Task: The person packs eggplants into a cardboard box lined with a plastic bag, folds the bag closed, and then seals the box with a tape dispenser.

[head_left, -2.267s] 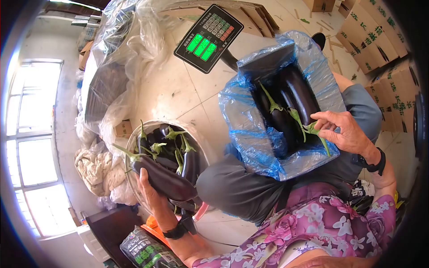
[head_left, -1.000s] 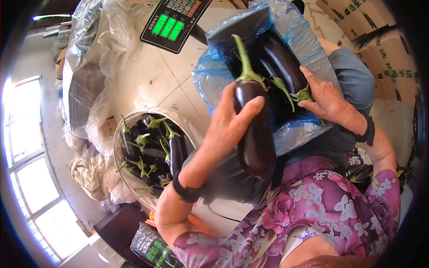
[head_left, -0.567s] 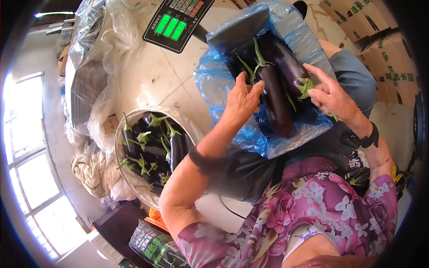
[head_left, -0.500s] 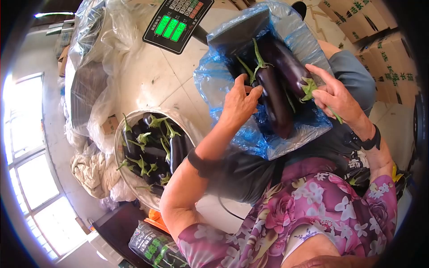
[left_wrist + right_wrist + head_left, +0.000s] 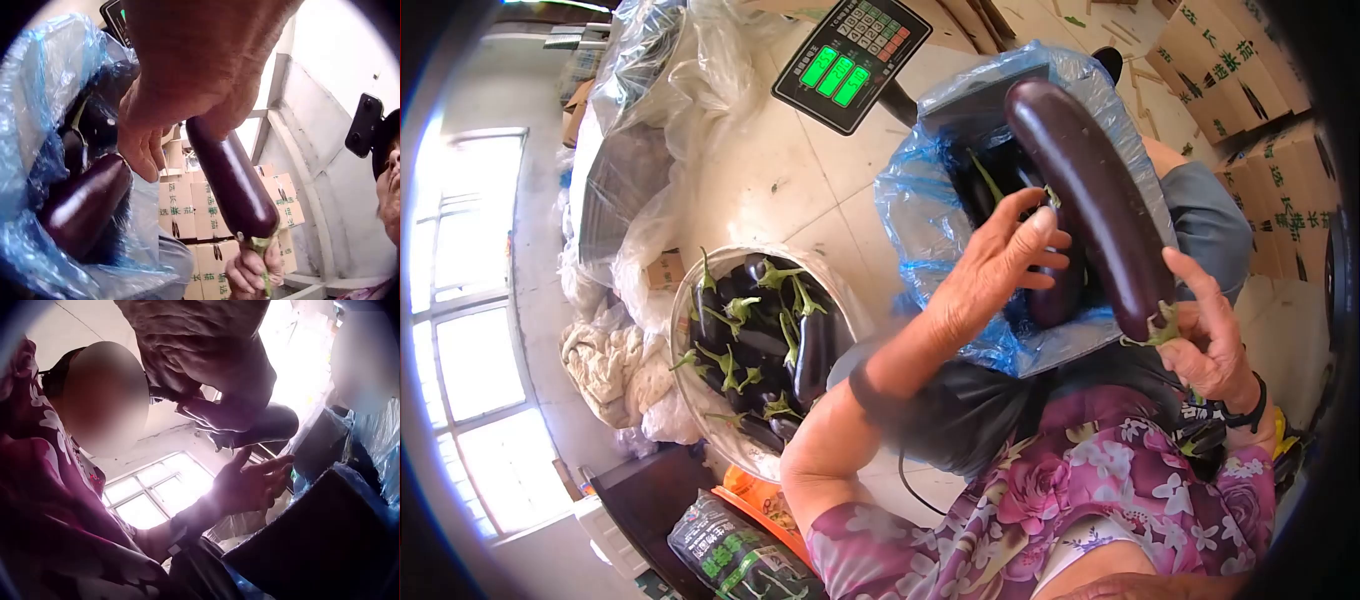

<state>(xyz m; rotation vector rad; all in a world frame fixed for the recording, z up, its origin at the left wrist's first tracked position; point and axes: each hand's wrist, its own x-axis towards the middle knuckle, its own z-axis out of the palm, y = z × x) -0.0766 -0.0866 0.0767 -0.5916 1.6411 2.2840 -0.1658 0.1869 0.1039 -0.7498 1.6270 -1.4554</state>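
Note:
My right hand (image 5: 1212,345) grips a long dark purple eggplant (image 5: 1090,190) by its green stem end. It is held raised and slanting over a box with a blue plastic liner (image 5: 920,240); its rounded end points toward the back. Over the box, close beside that eggplant, my left hand (image 5: 985,275) has loosely bent, spread fingers with nothing gripped. Another eggplant (image 5: 1055,295) lies in the box below, partly hidden by the left hand, and its near end shows in the left wrist view as a glossy purple eggplant (image 5: 87,206).
A pale round bucket (image 5: 847,300) full of eggplants stands to the left. Behind the box is a scale display (image 5: 850,65) with green lit readouts. Stacked cartons (image 5: 1280,205) are at the right, clear plastic sheeting (image 5: 700,110) at the back left, and a dark printed bag (image 5: 735,550) at the front left.
My left hand brought an eggplant from the bucket, laid it in the box and let go. My right hand has lifted another eggplant out of the box by its stem end.

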